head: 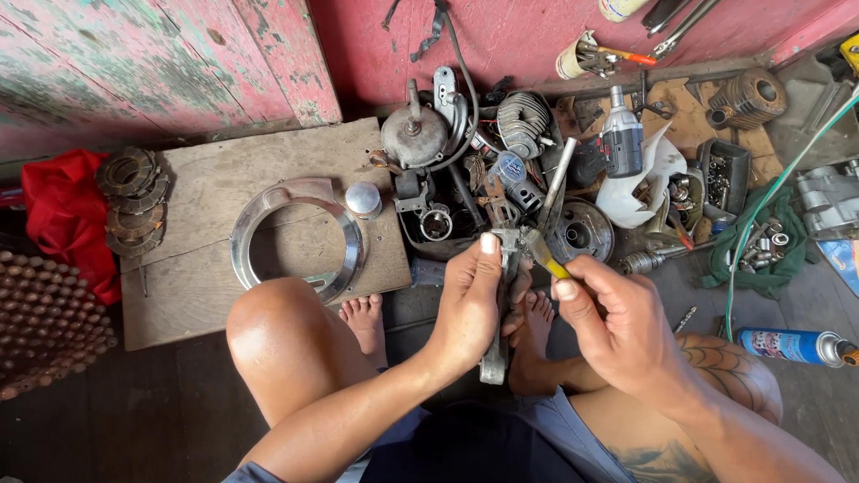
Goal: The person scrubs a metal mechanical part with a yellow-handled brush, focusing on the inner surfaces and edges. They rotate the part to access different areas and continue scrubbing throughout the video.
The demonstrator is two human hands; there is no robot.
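Note:
My left hand [470, 300] grips a long grey metal part [497, 353] upright, thumb pressed on its top end. My right hand [608, 322] holds a small yellow-handled brush [542, 254], its tip against the top of the metal part. Both hands hover above my bare feet [537, 313] and between my knees. The lower end of the metal part pokes out below my left palm.
A wooden board [192, 295] on the left carries a metal ring [300, 237] and a small shiny cap [362, 199]. Ahead lies a heap of engine parts, a cordless drill [621, 134], a round housing [414, 134]. A spray can [792, 346] lies right; red cloth [63, 210] left.

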